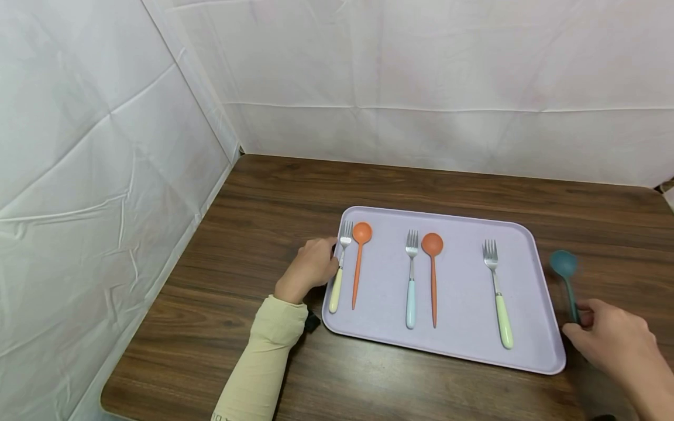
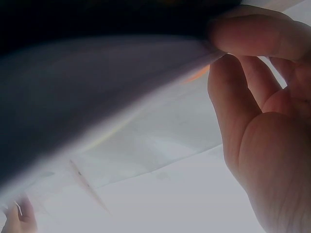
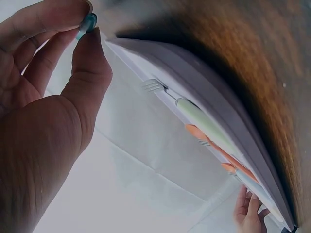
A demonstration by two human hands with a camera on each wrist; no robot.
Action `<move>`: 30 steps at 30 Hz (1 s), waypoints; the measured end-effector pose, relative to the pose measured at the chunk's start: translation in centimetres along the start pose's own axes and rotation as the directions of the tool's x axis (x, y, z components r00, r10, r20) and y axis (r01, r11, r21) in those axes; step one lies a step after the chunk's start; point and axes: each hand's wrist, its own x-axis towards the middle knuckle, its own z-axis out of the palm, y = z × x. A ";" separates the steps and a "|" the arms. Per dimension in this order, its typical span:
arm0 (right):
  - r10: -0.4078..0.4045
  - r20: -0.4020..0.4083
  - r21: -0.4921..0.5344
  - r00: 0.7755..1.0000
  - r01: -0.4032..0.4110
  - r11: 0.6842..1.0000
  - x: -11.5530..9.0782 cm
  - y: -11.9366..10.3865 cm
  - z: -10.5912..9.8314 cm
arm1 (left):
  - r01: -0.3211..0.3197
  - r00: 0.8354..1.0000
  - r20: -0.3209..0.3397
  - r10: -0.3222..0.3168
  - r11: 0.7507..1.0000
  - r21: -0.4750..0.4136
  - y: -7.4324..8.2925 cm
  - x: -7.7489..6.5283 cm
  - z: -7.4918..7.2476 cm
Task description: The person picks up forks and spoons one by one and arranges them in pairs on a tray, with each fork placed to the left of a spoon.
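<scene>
A teal spoon (image 1: 564,264) is pinched by its handle between the thumb and fingers of my right hand (image 1: 613,338), to the right of the tray. The right wrist view shows the handle end (image 3: 88,23) between those fingertips. My left hand (image 1: 310,266) grips the left rim of the lavender tray (image 1: 463,280), thumb and finger meeting at its edge (image 2: 194,63). Closest to that hand on the tray are a fork with a pale yellow handle (image 1: 336,290) and an orange spoon (image 1: 361,233).
Mid-tray lie a fork with a light blue handle (image 1: 411,304) and a second orange spoon (image 1: 433,244). Further right is a fork with a light green handle (image 1: 504,321). The brown wooden table (image 1: 210,280) meets white sheeting (image 1: 421,76) behind and at left.
</scene>
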 end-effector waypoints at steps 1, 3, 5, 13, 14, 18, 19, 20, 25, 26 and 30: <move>0.001 0.003 -0.001 1.000 -0.001 1.000 0.0 -0.1 0.0 | 0.001 1.000 -0.001 -0.001 1.000 0.000 0.0 0.0 0.0; -0.003 0.001 0.000 1.000 0.003 1.000 0.0 -0.2 0.0 | 0.001 1.000 0.000 -0.001 1.000 -0.001 0.0 0.0 0.0; -0.010 -0.007 0.003 1.000 0.010 1.000 0.0 -0.3 0.1 | 0.000 1.000 -0.002 0.000 1.000 0.001 0.0 0.0 0.0; -0.034 0.002 0.008 0.999 0.034 0.999 0.1 -0.7 0.2 | -0.006 1.000 -0.003 0.006 1.000 0.008 0.0 0.0 0.0; -0.035 0.007 0.009 0.999 0.035 0.999 0.2 -0.8 0.2 | -0.006 1.000 -0.002 0.006 1.000 0.007 0.0 0.0 0.0; -0.047 0.006 0.016 0.999 0.047 0.999 0.2 -1.1 0.2 | -0.001 1.000 0.001 0.001 1.000 -0.001 0.0 0.0 0.0; -0.054 0.000 0.020 0.999 0.054 0.998 0.2 -1.1 0.2 | -0.002 1.000 0.001 0.002 1.000 -0.002 0.0 0.0 0.0; -0.060 -0.002 0.020 0.998 0.060 0.998 0.2 -1.2 0.2 | -0.004 1.000 0.000 0.004 1.000 -0.002 0.0 0.0 0.0; -0.076 0.006 0.020 0.997 0.076 0.997 0.1 -1.5 0.3 | -0.003 1.000 0.003 0.003 1.000 -0.001 0.1 0.0 0.0; -0.075 0.014 0.018 0.997 0.075 0.997 0.2 -1.6 0.3 | -0.002 1.000 0.004 0.002 1.000 -0.002 0.1 0.0 0.0; -0.083 0.022 0.017 0.996 0.082 0.996 0.2 -1.9 0.4 | 0.000 1.000 0.001 0.000 1.000 -0.001 0.0 0.0 0.0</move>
